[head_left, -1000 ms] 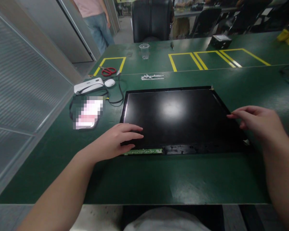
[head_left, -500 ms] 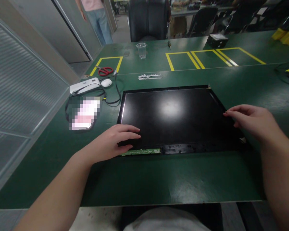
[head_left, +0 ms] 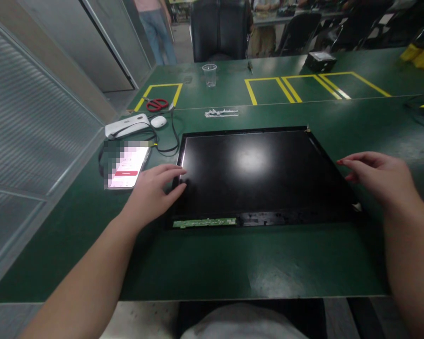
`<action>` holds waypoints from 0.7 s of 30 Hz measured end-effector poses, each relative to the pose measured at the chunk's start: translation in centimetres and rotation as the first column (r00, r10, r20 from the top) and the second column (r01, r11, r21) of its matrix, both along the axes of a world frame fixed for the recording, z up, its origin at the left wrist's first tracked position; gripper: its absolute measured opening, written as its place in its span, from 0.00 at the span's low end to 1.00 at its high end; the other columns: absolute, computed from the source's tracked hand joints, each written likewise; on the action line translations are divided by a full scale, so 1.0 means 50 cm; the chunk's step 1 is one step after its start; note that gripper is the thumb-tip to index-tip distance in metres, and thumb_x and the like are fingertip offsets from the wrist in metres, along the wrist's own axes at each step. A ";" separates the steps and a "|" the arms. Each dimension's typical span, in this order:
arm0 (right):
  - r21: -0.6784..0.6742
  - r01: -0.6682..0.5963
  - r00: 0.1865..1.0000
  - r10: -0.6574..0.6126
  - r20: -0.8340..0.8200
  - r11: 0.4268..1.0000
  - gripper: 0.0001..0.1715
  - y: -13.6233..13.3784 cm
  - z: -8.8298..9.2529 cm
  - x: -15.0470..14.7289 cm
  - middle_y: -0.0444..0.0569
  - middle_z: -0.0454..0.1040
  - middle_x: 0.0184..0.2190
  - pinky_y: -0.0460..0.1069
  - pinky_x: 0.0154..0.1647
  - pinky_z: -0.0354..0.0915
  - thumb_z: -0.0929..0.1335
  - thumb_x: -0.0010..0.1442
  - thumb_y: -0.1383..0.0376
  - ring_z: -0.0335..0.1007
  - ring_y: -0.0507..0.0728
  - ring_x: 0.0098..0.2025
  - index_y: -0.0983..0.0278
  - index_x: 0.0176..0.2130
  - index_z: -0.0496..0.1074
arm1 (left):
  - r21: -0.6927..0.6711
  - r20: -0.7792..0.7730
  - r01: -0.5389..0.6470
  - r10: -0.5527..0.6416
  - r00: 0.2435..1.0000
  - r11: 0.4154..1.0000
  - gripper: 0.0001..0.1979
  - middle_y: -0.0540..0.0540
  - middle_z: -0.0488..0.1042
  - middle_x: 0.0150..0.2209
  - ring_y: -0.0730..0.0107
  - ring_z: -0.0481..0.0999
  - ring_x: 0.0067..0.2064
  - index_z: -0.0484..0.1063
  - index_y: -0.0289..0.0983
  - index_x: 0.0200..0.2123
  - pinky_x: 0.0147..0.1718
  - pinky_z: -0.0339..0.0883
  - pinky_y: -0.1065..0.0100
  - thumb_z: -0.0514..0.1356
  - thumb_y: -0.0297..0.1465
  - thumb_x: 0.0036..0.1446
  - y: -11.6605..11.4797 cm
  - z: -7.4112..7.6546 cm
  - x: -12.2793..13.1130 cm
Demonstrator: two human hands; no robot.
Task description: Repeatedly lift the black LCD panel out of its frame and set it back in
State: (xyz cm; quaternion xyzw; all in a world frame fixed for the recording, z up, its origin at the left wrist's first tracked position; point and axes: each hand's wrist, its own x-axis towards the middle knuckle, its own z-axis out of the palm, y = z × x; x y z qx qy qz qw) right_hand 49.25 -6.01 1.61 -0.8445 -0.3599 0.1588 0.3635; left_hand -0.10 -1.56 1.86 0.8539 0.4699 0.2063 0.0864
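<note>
A black display panel lies flat on the green table, with a thin green circuit strip along its near edge. My left hand rests at the panel's left edge, fingers stretched out and touching the frame. My right hand hovers at the panel's right edge, fingers loosely spread, holding nothing.
A lit phone lies left of the panel, with a white device, a white mouse and cables behind it. Farther back are red scissors, a clear cup, a metal strip and a black box. A person stands at back left.
My left hand has slid from the panel's near left corner to its left edge, uncovering the circuit strip's end. My right hand has lifted slightly off the right edge.
</note>
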 end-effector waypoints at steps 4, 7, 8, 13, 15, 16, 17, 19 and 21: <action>-0.154 -0.035 0.999 0.039 0.026 0.987 0.22 0.007 -0.025 0.029 0.46 0.75 0.26 0.53 0.31 0.65 0.73 0.50 0.56 0.68 0.55 0.26 0.62 0.44 0.80 | 0.017 -0.026 -0.212 0.213 0.977 0.977 0.24 0.30 0.80 0.56 0.42 0.79 0.58 0.80 0.30 0.54 0.60 0.71 0.46 0.58 0.42 0.66 0.015 -0.016 -0.010; -0.241 -0.063 0.994 0.082 0.067 0.969 0.26 0.013 -0.050 0.059 0.48 0.77 0.30 0.54 0.33 0.65 0.73 0.52 0.53 0.68 0.56 0.29 0.62 0.47 0.80 | -0.041 -0.122 -0.268 0.262 0.957 0.962 0.31 0.25 0.77 0.60 0.38 0.76 0.62 0.76 0.23 0.60 0.63 0.67 0.44 0.56 0.43 0.66 0.020 -0.028 -0.013; -0.252 -0.075 0.992 0.098 0.081 0.965 0.27 0.015 -0.058 0.069 0.49 0.78 0.31 0.55 0.34 0.65 0.73 0.52 0.52 0.69 0.56 0.30 0.62 0.48 0.80 | -0.068 -0.155 -0.267 0.254 0.955 0.961 0.32 0.24 0.76 0.62 0.37 0.75 0.63 0.75 0.22 0.60 0.64 0.66 0.44 0.55 0.44 0.67 0.021 -0.032 -0.014; -0.237 -0.123 0.982 0.153 0.112 0.964 0.33 0.020 -0.078 0.092 0.54 0.80 0.38 0.56 0.39 0.66 0.73 0.52 0.49 0.72 0.59 0.37 0.63 0.52 0.79 | -0.108 -0.241 -0.215 0.184 0.953 0.971 0.28 0.25 0.74 0.63 0.36 0.74 0.63 0.79 0.27 0.57 0.65 0.64 0.43 0.54 0.44 0.69 0.025 -0.048 -0.016; -0.261 -0.124 0.978 0.162 0.131 0.957 0.32 0.021 -0.075 0.085 0.55 0.80 0.40 0.57 0.42 0.66 0.73 0.53 0.49 0.73 0.60 0.39 0.64 0.53 0.79 | -0.100 -0.235 -0.191 0.163 0.958 0.977 0.27 0.25 0.74 0.64 0.35 0.74 0.63 0.79 0.27 0.56 0.65 0.64 0.41 0.54 0.43 0.69 0.028 -0.052 -0.018; -0.279 -0.124 0.975 0.169 0.145 0.952 0.32 0.021 -0.072 0.080 0.55 0.81 0.42 0.57 0.43 0.66 0.72 0.54 0.50 0.73 0.60 0.39 0.64 0.52 0.79 | -0.100 -0.225 -0.179 0.153 0.962 0.979 0.27 0.24 0.74 0.63 0.35 0.74 0.63 0.79 0.27 0.56 0.65 0.64 0.41 0.53 0.42 0.68 0.029 -0.053 -0.018; -0.296 -0.121 0.972 0.174 0.160 0.948 0.32 0.021 -0.069 0.074 0.56 0.80 0.43 0.57 0.44 0.66 0.72 0.54 0.50 0.73 0.60 0.40 0.64 0.53 0.79 | -0.105 -0.211 -0.170 0.145 0.967 0.980 0.26 0.24 0.74 0.63 0.35 0.74 0.63 0.79 0.27 0.55 0.65 0.65 0.41 0.53 0.41 0.68 0.031 -0.053 -0.018; -0.320 -0.113 0.966 0.179 0.185 0.941 0.35 0.022 -0.065 0.065 0.56 0.80 0.44 0.56 0.45 0.65 0.71 0.55 0.50 0.73 0.60 0.40 0.65 0.57 0.77 | -0.127 -0.168 -0.165 0.143 0.975 0.978 0.25 0.26 0.75 0.63 0.37 0.75 0.63 0.80 0.28 0.55 0.65 0.65 0.41 0.54 0.39 0.67 0.034 -0.054 -0.017; -0.329 -0.120 0.962 0.191 0.195 0.937 0.39 0.023 -0.066 0.061 0.56 0.80 0.43 0.56 0.44 0.65 0.70 0.56 0.50 0.73 0.60 0.40 0.66 0.61 0.75 | -0.163 -0.110 -0.179 0.162 0.981 0.970 0.24 0.28 0.75 0.63 0.39 0.75 0.63 0.81 0.29 0.55 0.64 0.67 0.43 0.55 0.37 0.65 0.036 -0.053 -0.014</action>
